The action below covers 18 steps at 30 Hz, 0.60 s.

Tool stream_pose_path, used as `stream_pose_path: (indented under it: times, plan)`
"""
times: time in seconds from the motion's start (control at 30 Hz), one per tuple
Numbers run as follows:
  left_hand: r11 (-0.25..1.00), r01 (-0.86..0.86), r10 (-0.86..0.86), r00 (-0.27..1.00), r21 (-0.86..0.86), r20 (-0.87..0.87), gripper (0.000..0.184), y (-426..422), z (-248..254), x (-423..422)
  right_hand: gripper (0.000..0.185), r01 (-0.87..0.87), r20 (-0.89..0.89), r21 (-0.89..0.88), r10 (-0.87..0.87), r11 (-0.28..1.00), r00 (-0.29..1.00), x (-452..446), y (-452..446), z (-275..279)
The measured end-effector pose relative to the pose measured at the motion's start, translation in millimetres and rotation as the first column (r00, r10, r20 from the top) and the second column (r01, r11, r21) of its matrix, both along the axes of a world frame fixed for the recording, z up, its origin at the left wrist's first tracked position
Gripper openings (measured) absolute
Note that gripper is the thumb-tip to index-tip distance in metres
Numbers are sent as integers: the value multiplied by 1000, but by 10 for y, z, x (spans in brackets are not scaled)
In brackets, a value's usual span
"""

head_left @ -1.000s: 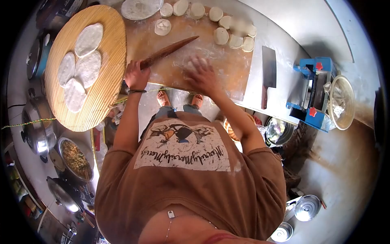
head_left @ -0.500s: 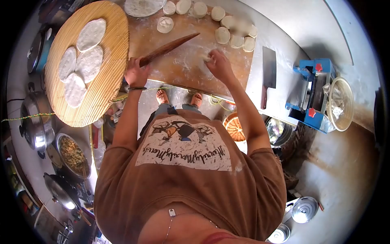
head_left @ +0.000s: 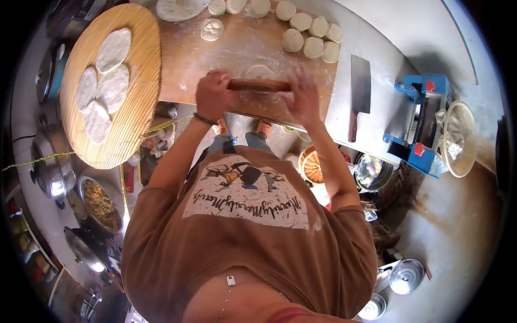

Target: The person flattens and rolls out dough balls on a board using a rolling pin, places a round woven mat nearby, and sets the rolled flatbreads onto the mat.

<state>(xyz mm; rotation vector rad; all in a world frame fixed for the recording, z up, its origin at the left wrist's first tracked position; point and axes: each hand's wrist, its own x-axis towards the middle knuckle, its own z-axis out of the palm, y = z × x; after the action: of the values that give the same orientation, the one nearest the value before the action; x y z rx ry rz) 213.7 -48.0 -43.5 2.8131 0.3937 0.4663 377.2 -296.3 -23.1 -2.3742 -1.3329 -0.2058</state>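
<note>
My left hand is closed around the left end of a dark wooden rolling pin, which lies crosswise over the floured wooden board. At the pin's right end is my right hand, its fingers smeared by motion, so their grip is unclear. A small flat round of dough shows just beyond the pin, its near edge hidden. Several thick dough rounds sit at the board's far right, and one floury piece lies apart to the left.
Left of the board, a round slatted tray bears several flat dough ovals. A cleaver lies to the right, before a blue hand-cranked machine and a plastic basket. A bowl of chopped filling stands at lower left.
The rolling pin has swung from a slant to crosswise as my left hand moved right. My right hand has let go of a small dough piece and come to the pin's other end.
</note>
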Motion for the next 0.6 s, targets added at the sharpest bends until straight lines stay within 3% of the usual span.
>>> stream_pose_path:
  times: [0.03,0.13,0.23,0.33,0.37,0.4,0.47,0.53,0.6]
  plan:
    - [999,24,-22,998,22,-59,66,-59,-46,99,69,10,-124,-99,-22,995,992,-48,21,-138]
    - [988,-4,-7,997,155,72,83,135,-139,565,72,96,-24,-72,-98,993,995,173,203,-135]
    - [956,113,-101,993,269,-60,82,472,-112,1050,70,214,85,33,-216,976,973,547,427,-224]
    - [959,173,-162,984,224,-70,78,441,-125,1016,71,241,-51,-132,-250,961,967,303,277,-338]
    - [972,161,-151,986,170,-73,77,299,-137,712,75,131,-73,-57,-135,990,988,126,93,-396]
    - [982,150,-142,987,118,-76,75,245,-179,558,74,36,-40,-107,-40,994,998,-87,-29,-307]
    - [983,43,-31,997,181,-71,71,315,-331,569,72,-64,-12,-148,63,987,998,-80,20,-184]
    - [975,-23,43,995,220,-86,69,239,-322,505,71,2,62,-124,5,992,998,376,393,-91]
    - [952,-70,81,996,297,-24,69,443,-74,1027,72,49,116,-78,-40,996,992,727,610,-157]
